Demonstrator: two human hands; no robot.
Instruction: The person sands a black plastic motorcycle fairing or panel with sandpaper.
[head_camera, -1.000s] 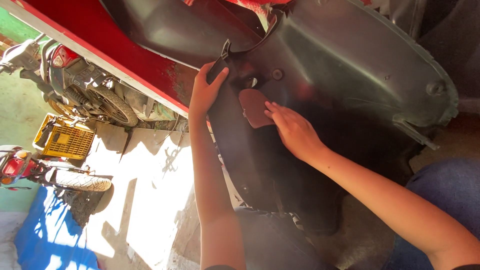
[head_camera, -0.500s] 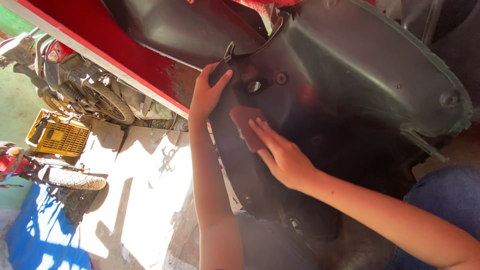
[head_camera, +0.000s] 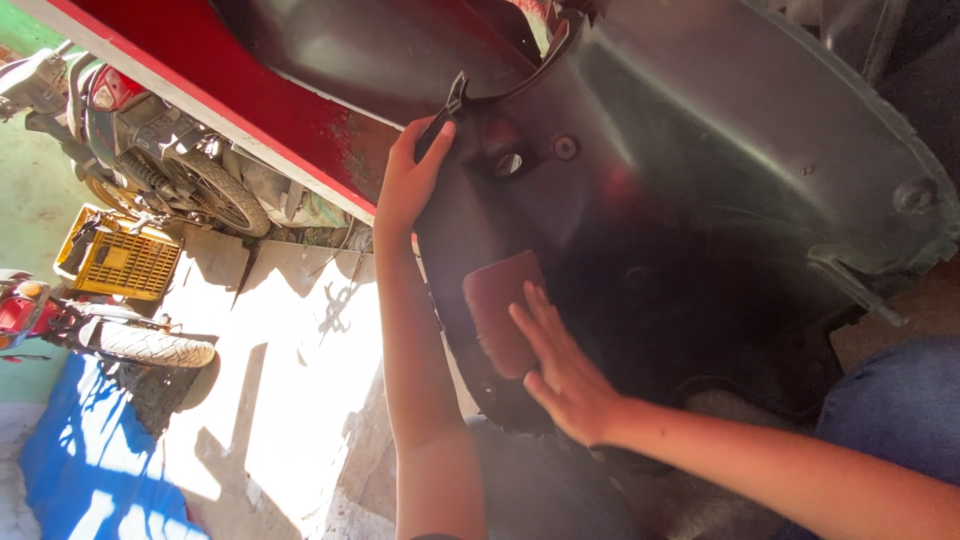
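Note:
A large dark grey plastic body panel (head_camera: 720, 170) fills the upper right of the head view. My left hand (head_camera: 408, 180) grips the panel's left edge, fingers curled over the rim. My right hand (head_camera: 560, 370) lies flat, fingers spread, pressing a reddish-brown rectangular pad (head_camera: 497, 305) against the panel's inner surface, lower left. My right forearm stretches out to the lower right.
A red panel with a white edge (head_camera: 230, 90) runs along the top left. Beyond it stand a motorcycle (head_camera: 170, 170), a yellow crate (head_camera: 118, 262) and another wheel (head_camera: 150, 345) on sunlit concrete. A blue sheet (head_camera: 90, 470) lies at the lower left. My blue-jeaned knee (head_camera: 900, 410) is at right.
My right hand has slid the pad downward and leftward along the panel's inner surface. My left hand has kept its grip on the panel's edge.

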